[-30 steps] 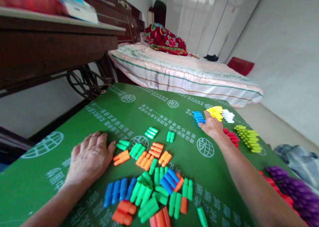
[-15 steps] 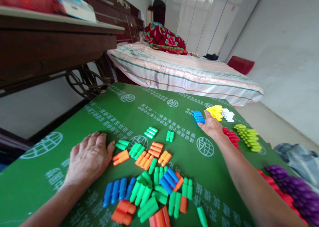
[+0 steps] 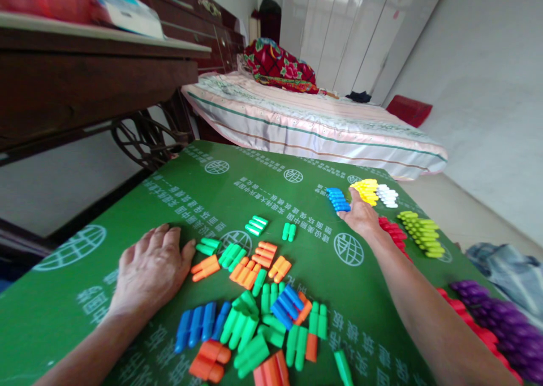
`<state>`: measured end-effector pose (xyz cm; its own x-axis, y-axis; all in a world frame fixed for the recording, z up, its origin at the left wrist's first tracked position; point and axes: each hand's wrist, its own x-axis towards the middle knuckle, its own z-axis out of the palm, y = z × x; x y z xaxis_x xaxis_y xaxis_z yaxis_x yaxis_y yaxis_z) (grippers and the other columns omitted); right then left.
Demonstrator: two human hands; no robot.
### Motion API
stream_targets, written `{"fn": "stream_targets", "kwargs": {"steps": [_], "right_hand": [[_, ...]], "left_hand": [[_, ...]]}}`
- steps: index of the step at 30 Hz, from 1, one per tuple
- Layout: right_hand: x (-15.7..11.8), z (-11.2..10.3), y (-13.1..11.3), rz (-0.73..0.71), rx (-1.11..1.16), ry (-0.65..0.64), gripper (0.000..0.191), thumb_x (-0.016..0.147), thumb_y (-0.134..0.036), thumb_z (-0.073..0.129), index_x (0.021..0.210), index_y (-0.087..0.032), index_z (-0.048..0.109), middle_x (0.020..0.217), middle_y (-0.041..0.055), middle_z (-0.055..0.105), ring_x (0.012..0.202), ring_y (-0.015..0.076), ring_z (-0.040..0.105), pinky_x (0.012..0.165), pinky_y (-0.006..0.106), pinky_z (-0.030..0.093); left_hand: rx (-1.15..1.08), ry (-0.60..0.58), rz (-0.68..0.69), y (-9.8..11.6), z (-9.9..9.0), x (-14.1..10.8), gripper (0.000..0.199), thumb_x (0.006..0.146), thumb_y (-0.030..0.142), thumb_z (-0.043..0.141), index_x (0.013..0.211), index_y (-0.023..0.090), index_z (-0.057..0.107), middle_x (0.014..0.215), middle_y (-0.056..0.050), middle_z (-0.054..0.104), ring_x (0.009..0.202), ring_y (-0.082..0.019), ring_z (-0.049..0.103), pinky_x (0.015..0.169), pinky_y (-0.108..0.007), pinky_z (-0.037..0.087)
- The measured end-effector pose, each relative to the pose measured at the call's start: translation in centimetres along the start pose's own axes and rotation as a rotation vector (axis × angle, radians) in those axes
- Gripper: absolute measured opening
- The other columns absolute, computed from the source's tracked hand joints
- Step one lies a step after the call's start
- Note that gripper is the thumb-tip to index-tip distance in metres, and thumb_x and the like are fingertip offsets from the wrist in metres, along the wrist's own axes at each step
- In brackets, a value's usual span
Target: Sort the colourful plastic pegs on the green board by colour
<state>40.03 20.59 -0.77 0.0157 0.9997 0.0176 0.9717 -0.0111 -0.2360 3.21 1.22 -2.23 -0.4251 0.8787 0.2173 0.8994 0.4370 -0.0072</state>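
My left hand (image 3: 150, 267) lies palm down on the green board (image 3: 178, 191), fingers stretched out and holding nothing. By its thumb are a green piece (image 3: 208, 246) and an orange piece (image 3: 206, 268), both of joined bullet-shaped plastic rods. At the far right, my right hand (image 3: 360, 213) spans a small row of blue bullet-shaped pieces (image 3: 337, 198) with thumb and index finger, touching its right end. Yellow pieces (image 3: 367, 191) sit just beyond that hand, and red pieces (image 3: 393, 233) lie beside the wrist. The other fingers are mostly hidden.
Loose green (image 3: 240, 324), blue (image 3: 197, 325) and orange pieces (image 3: 271, 369) lie heaped near me. White (image 3: 387, 196), lime (image 3: 421, 234) and purple groups (image 3: 500, 324) line the right edge. Beyond the board stands a bed (image 3: 314, 126); a wooden sewing table (image 3: 97, 86) is left.
Almost nothing differs. Both hands and the pieces keep their places; the view has shifted very slightly.
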Motion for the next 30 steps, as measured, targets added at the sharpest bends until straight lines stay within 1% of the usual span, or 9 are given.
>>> {"fn": "stream_targets", "kwargs": {"steps": [8,11,14,16,18,21,24,27,30], "right_hand": [[-0.3,0.1,0.4,0.004,0.004,0.005,0.084,0.082,-0.038,0.063,0.151,-0.021,0.020,0.111,0.0095,0.069,0.103,0.0280,0.065,0.078,0.034,0.046],[-1.4,-0.3,0.3,0.008,-0.011,0.013,0.081,0.083,-0.039,0.061,0.151,-0.021,0.021,0.115,0.0106,0.068,0.103,0.0280,0.065,0.078,0.035,0.047],[-3.5,-0.7,0.1,-0.038,-0.043,0.056,0.070,0.085,-0.040,0.056,0.148,-0.020,0.030,0.120,0.0126,0.066,0.105,0.0284,0.064,0.079,0.036,0.048],[-5.3,-0.7,0.0,-0.097,-0.040,0.074,0.062,0.086,-0.039,0.055,0.143,-0.020,0.040,0.122,0.0123,0.065,0.103,0.0274,0.064,0.080,0.036,0.049],[-7.3,-0.6,-0.1,-0.178,-0.001,0.058,0.054,0.085,-0.038,0.056,0.136,-0.021,0.050,0.119,0.0108,0.066,0.099,0.0252,0.065,0.081,0.035,0.050],[-10.4,-0.6,-0.5,-0.323,0.094,-0.019,0.043,0.083,-0.036,0.059,0.123,-0.022,0.062,0.113,0.0079,0.068,0.091,0.0221,0.066,0.080,0.034,0.052],[-13.6,-1.0,-1.5,-0.450,0.199,-0.104,0.038,0.081,-0.035,0.061,0.117,-0.025,0.066,0.113,0.0048,0.068,0.088,0.0203,0.066,0.081,0.034,0.053],[-16.4,-1.9,-2.8,-0.598,0.291,-0.210,0.038,0.082,-0.028,0.060,0.119,-0.027,0.065,0.118,0.0027,0.067,0.101,0.0191,0.064,0.090,0.032,0.051],[-18.1,-2.3,-4.3,-0.790,0.300,-0.291,0.042,0.082,-0.017,0.057,0.122,-0.026,0.063,0.128,0.0031,0.062,0.117,0.0181,0.056,0.100,0.032,0.045]], "left_hand": [[0.000,0.017,0.012,-0.3,0.1,-0.1,0.083,0.085,0.056,0.000,0.129,0.005,0.048,0.137,-0.019,0.048,0.132,-0.035,0.037,0.108,-0.052,0.035],[0.003,0.003,0.018,-0.3,0.2,-0.1,0.077,0.087,0.054,0.004,0.127,0.005,0.048,0.137,-0.019,0.048,0.131,-0.035,0.038,0.107,-0.053,0.036],[-0.001,0.007,0.027,-0.1,0.1,-0.3,0.069,0.090,0.051,0.010,0.127,0.006,0.048,0.137,-0.019,0.047,0.131,-0.035,0.038,0.106,-0.053,0.036],[-0.005,0.010,0.031,0.0,0.0,-0.4,0.065,0.091,0.049,0.014,0.127,0.007,0.047,0.138,-0.020,0.046,0.131,-0.036,0.038,0.105,-0.053,0.036],[-0.011,-0.001,0.025,0.1,-0.1,-0.5,0.061,0.091,0.048,0.019,0.127,0.007,0.047,0.139,-0.020,0.045,0.131,-0.035,0.037,0.106,-0.052,0.036],[-0.024,-0.029,0.010,0.3,-0.2,-0.5,0.058,0.091,0.045,0.024,0.128,0.007,0.047,0.140,-0.020,0.044,0.132,-0.036,0.036,0.107,-0.052,0.034],[-0.046,-0.038,0.002,0.6,-0.4,-0.5,0.056,0.091,0.044,0.026,0.128,0.007,0.047,0.140,-0.020,0.043,0.133,-0.036,0.035,0.108,-0.053,0.033],[-0.062,-0.025,0.005,0.7,-0.4,-0.5,0.055,0.091,0.043,0.028,0.127,0.007,0.048,0.140,-0.020,0.044,0.132,-0.036,0.035,0.108,-0.053,0.033],[-0.069,-0.012,0.003,0.7,-0.2,-0.5,0.054,0.091,0.043,0.028,0.126,0.008,0.048,0.140,-0.021,0.044,0.132,-0.036,0.036,0.108,-0.053,0.033]]}}
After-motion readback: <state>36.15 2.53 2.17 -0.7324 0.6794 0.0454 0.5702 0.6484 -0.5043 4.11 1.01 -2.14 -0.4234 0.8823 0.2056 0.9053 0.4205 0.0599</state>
